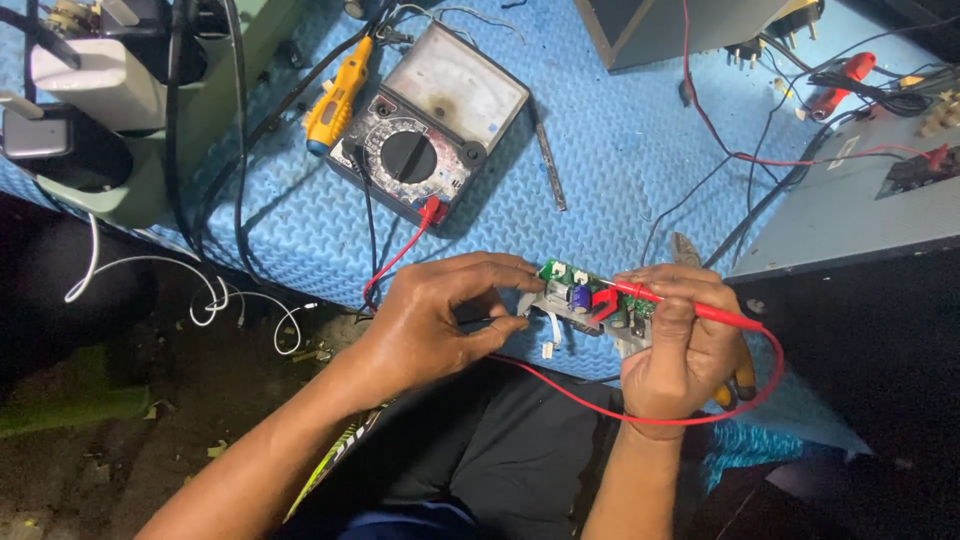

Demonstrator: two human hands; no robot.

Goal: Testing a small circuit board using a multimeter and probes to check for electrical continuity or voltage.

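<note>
Head view: red probe on the small green circuit board [585, 297], both held over the near edge of the blue mat [620, 150].

Left hand [440, 320] pinches the board's left end; right hand [680, 350] grips the red probe [680, 305], tip already touching components. Analog multimeter [430, 120] lies farther back, wired in; its reading cannot be made out.

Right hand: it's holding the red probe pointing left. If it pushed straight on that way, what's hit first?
Most likely the small green circuit board: the right hand aims the red probe leftward, with its tip at or on the board. Beyond it sit the left hand fingers. Actual contact is unclear from this view.
</note>
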